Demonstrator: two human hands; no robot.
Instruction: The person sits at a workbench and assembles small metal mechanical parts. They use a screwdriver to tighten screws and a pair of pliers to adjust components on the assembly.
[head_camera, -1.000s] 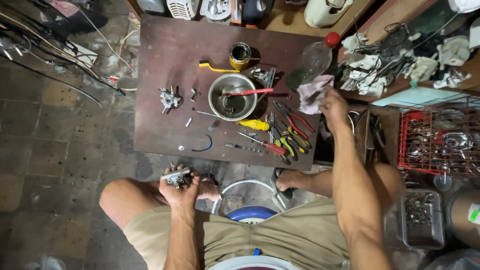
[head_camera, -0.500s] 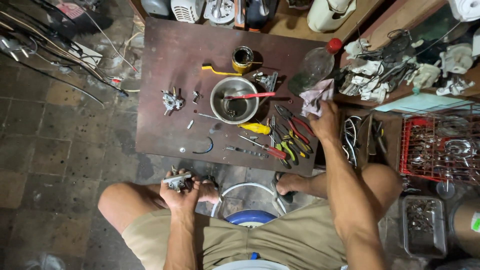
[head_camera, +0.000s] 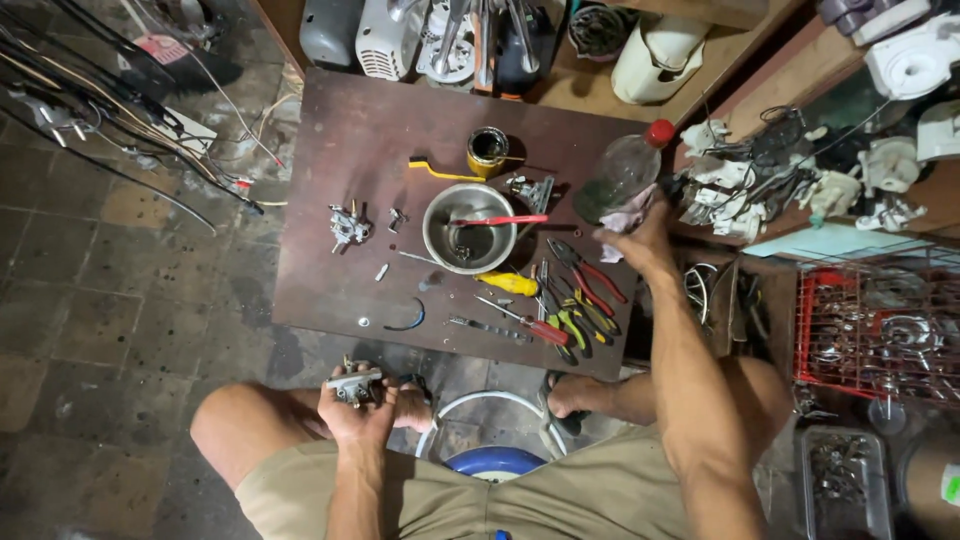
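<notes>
My left hand (head_camera: 357, 408) is closed around a small metal carburetor-like part (head_camera: 352, 384), held low near my knee, just off the front edge of the dark brown board (head_camera: 350, 140). My right hand (head_camera: 640, 235) reaches out to the board's right edge and grips a pinkish rag (head_camera: 628, 215), right beside a clear plastic bottle with a red cap (head_camera: 622, 172). Between the hands lie a steel bowl (head_camera: 472, 228) with a red-handled tool across it, and pliers and screwdrivers (head_camera: 570, 300).
A yellow tin (head_camera: 488, 150), a yellow brush (head_camera: 432, 168) and another small metal assembly (head_camera: 346, 226) sit on the board. Shelves of appliance parts (head_camera: 800, 190) stand right, a red wire basket (head_camera: 880, 330) below them. Cables (head_camera: 100, 110) lie on the tiled floor left. A blue-white stool (head_camera: 490, 450) is beneath me.
My right hand has moved with the rag a little toward the bottle at the board's right edge. The left hand stays put with the metal part.
</notes>
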